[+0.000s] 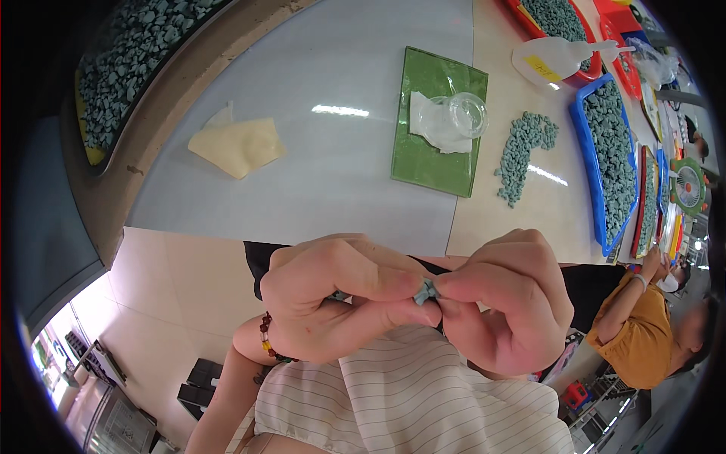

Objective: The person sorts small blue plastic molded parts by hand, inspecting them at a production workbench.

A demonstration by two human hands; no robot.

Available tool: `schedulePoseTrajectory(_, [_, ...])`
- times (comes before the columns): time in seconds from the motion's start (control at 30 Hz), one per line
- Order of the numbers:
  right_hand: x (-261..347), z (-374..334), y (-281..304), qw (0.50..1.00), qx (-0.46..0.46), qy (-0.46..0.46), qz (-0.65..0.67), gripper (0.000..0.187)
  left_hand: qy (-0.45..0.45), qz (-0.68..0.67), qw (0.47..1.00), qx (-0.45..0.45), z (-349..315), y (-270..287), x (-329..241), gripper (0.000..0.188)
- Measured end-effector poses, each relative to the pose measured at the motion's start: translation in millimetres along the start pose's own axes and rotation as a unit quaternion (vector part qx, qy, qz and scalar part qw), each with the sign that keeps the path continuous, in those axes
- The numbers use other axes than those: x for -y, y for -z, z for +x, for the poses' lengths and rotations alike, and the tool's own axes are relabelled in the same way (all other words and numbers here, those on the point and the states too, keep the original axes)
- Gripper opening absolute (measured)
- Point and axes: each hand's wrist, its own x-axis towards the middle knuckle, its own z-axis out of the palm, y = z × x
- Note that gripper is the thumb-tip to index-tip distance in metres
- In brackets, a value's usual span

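Observation:
Close to my body, past the table's front edge, my two hands meet at a small grey-green piece (426, 293). My left hand (325, 295), with a beaded bracelet at its wrist, pinches the piece between thumb and forefinger. From the other side my right hand (507, 303) grips it too, fingertips pressed together and the other fingers curled. Some more grey-green shows inside my left hand's curled fingers, mostly hidden. Beyond the hands, a loose heap of similar pieces (516, 155) lies on the table. What shape the held piece has is too small to tell.
A green board (431, 170) bears white paper and a clear cup (467, 115). Left of it lies a cream cloth-like scrap (240, 147). A blue tray (597, 181) full of pieces, a squeeze bottle (544, 60) and a red tray stand right. A person (635, 333) in orange sits further right.

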Motion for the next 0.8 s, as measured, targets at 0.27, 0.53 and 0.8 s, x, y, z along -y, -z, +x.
schedulePoseTrajectory(0.27, [6,-3,1,1.0,-0.002,-0.023,-0.014,0.018,-0.107,0.111,0.985,0.08,5,7,7,0.029])
schedulePoseTrajectory(0.53, [13,0,5,0.996,0.02,-0.083,0.033,0.013,-0.076,0.085,0.993,0.016,2,-1,-1,0.019])
schedulePoseTrajectory(0.8, [11,-5,-1,0.997,-0.003,-0.076,0.031,0.016,-0.075,0.094,0.993,0.021,-1,1,1,0.02])
